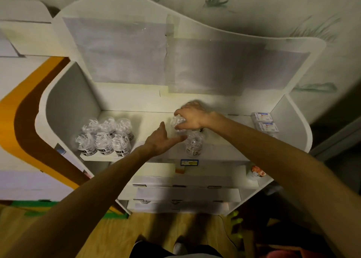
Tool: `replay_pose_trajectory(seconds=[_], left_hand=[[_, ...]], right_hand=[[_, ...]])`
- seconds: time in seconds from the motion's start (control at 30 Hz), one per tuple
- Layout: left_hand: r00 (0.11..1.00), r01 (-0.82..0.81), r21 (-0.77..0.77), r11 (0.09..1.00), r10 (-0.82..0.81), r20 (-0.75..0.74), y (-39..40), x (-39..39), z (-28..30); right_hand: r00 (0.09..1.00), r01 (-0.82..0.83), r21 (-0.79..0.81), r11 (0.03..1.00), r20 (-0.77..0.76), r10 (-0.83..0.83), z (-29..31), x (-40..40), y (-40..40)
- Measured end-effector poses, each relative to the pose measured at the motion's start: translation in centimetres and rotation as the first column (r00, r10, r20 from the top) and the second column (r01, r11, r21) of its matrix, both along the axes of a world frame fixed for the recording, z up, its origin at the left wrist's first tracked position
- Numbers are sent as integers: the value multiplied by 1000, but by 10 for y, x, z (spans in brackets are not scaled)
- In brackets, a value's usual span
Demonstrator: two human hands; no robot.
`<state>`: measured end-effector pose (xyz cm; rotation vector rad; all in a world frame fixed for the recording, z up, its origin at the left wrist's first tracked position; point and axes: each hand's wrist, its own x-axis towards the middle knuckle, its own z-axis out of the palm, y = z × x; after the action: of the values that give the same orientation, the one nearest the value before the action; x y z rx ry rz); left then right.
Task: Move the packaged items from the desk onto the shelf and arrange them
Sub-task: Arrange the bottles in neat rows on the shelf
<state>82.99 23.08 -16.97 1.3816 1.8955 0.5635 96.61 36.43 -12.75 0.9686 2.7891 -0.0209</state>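
A clear jar (193, 145) stands at the front of the shelf (152, 121), touched by the extended fingers of the left hand (162, 140). Just behind, a second jar (176, 122) is gripped from above by the right hand (192, 117). Further left, a jar cluster (105, 138) is grouped.

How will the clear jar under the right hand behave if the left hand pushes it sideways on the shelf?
The clear jar stands upright and looks taller than wide, so a high push may tip it. Its white contents look loosely packed, so it is probably light and slides easily. The left hand has straight fingers near its top; pushing lower seems safer.
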Motion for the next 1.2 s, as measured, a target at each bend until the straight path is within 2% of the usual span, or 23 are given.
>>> replay_pose_trajectory(seconds=[0.1, 0.17, 0.2, 0.33, 0.43, 0.67, 0.77, 0.9, 0.97, 1.03, 1.1, 1.2], left_hand=[[999, 7, 19, 1000, -7, -40, 3, 0, -2], [999, 17, 34, 999, -15, -39, 0, 7, 3], [999, 20, 51, 998, -18, -46, -1, 10, 3], [997, 73, 117, 990, -72, -16, -6, 27, 12], [993, 117, 147, 982, -113, -39, -7, 37, 14], [991, 101, 173, 980, -84, -108, -6, 44, 10], [993, 101, 170, 980, -88, -82, -4, 46, 9], [997, 73, 88, 993, -75, 24, 2, 50, 9], [996, 53, 32, 998, -55, 76, 6, 52, 9], [993, 58, 11, 998, -59, 101, 9, 55, 8], [992, 49, 6, 999, -49, 120, 11, 56, 8], [989, 48, -10, 999, -46, 139, 14, 51, 9]], right_hand=[[999, 11, 177, 984, 48, -20, 1, 6, 7], [999, 26, 222, 975, 39, -36, -1, 9, 8], [999, 38, 199, 979, 21, -43, -2, 11, 7], [992, 85, -110, 990, -82, -94, -5, 19, 6], [989, 85, -108, 990, -114, -98, -12, 23, 10], [985, 165, 101, 981, -58, -160, -18, 34, 18], [982, 177, 25, 984, -74, -175, -16, 40, 16], [964, 229, -205, 952, -89, -251, -13, 46, 15], [955, 240, -146, 960, -140, -260, -13, 48, 13], [960, 245, 36, 969, -149, -237, -10, 48, 11], [960, 264, 153, 952, -134, -245, -7, 45, 7], [960, 275, 200, 940, -105, -258, -9, 39, 3]])
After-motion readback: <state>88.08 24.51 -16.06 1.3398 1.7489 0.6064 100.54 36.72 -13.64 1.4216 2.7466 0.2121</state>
